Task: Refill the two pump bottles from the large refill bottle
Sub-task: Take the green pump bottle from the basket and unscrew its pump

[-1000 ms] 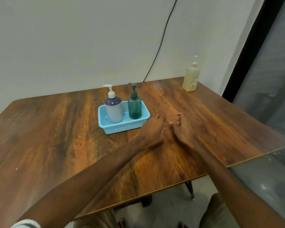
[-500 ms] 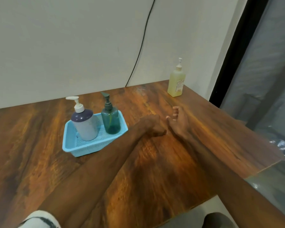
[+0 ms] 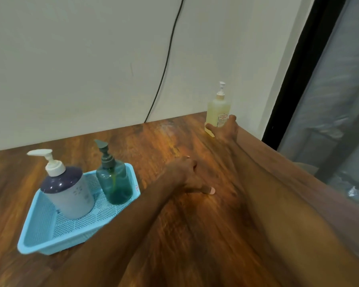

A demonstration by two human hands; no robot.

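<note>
- Yellow refill bottle is standing upright at the far corner of the table, well to the right of the basket and beyond it.
- Right hand is gripping the refill bottle low down, with the thumb on the side nearer the basket and the fingers on the other side. It is hiding the bottle's base.
- Left hand is resting on the table just right of the basket, fingers loosely curled, thumb stretched out, holding nothing.
- Grey bottle and green bottle are standing upright inside the basket, grey at its left, green at its right.
- Black cable is hanging down the wall beyond the basket.
</note>
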